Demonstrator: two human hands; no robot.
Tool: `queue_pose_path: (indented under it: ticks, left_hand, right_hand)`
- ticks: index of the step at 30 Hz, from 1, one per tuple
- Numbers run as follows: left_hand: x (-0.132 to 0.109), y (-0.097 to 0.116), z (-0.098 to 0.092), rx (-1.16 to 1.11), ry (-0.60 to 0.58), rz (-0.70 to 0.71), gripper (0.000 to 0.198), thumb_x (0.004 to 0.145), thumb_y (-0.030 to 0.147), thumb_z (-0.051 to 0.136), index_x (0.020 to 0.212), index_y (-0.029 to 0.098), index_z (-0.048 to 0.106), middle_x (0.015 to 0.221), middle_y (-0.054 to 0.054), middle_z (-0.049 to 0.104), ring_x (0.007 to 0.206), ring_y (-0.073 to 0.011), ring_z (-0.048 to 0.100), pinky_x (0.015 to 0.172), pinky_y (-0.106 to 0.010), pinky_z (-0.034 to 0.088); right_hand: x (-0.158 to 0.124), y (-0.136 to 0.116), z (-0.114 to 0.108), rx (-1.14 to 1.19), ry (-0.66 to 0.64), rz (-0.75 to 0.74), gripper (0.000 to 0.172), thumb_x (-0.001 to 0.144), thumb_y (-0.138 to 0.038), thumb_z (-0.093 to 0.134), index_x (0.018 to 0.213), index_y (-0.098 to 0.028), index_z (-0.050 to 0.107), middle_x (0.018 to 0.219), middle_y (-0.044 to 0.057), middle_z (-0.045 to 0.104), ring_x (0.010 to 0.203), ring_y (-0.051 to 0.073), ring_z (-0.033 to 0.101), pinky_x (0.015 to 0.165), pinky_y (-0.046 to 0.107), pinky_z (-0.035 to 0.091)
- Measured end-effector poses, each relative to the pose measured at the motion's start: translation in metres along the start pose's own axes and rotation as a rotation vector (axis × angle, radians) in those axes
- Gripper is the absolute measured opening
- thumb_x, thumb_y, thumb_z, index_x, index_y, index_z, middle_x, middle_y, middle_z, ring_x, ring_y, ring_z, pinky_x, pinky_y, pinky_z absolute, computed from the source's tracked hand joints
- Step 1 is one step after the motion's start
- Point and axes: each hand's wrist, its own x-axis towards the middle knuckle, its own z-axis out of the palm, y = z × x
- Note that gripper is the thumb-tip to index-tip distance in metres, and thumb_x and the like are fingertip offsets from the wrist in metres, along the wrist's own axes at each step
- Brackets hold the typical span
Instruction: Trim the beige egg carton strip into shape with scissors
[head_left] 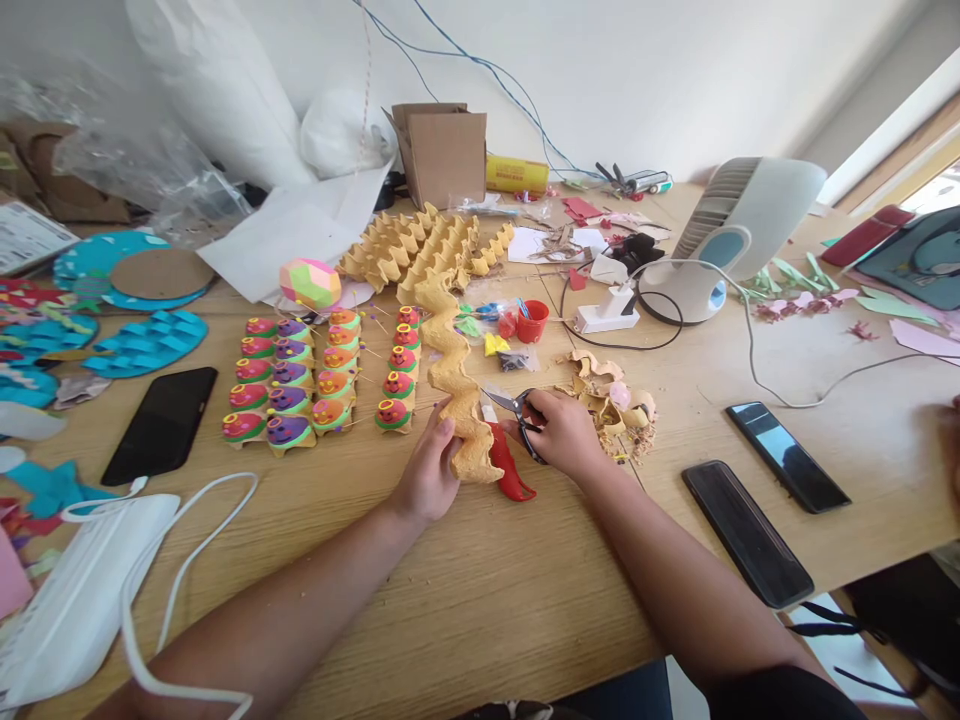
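Observation:
My left hand is closed round the near end of a long strip of yellow egg carton, which stretches away from me. Black-handled scissors are in my right hand, their blades pointing left at the strip's right edge. Beneath the scissors lies a red curved object, close to the strip. Rows of painted carton cups stand left of my hands, with one separate row beside the strip. Carton scraps lie right of my right hand.
More egg cartons, a red cup and a cardboard box stand farther back. A white fan with a cable is on the right, near two phones. Another phone and a white power strip lie left.

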Motion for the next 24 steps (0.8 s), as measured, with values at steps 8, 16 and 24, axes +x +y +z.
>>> queue_pose_path:
  ticks: [8,16,24]
  left_hand:
    - [-0.001,-0.005,-0.005,0.0,-0.045,-0.076,0.049,0.083,0.054,0.083,0.117,0.023,0.067,0.097,0.0,0.076,0.081,-0.0145,0.069,0.072,-0.026,0.06]
    - [-0.001,-0.009,-0.009,0.008,-0.079,-0.111,0.053,0.085,0.05,0.083,0.127,0.026,0.063,0.106,-0.003,0.078,0.1,-0.0215,0.074,0.087,-0.035,0.061]
    - [-0.001,-0.006,-0.001,0.042,-0.107,-0.084,0.047,0.085,0.047,0.083,0.123,0.024,0.065,0.108,-0.004,0.078,0.103,-0.0215,0.073,0.089,-0.034,0.06]
  right_hand:
    - [-0.001,0.0,0.002,0.0,0.059,-0.017,0.037,0.091,-0.055,0.07,0.078,-0.022,0.059,0.075,0.004,0.065,0.069,0.018,0.055,0.063,0.028,0.031]
    - [-0.002,0.001,0.002,0.005,0.099,-0.012,0.039,0.09,-0.059,0.072,0.08,-0.022,0.062,0.073,0.003,0.065,0.069,0.019,0.055,0.062,0.028,0.03]
    - [-0.002,0.002,0.001,-0.015,0.116,-0.013,0.042,0.09,-0.061,0.071,0.076,-0.022,0.061,0.072,0.003,0.064,0.067,0.018,0.054,0.061,0.028,0.028]
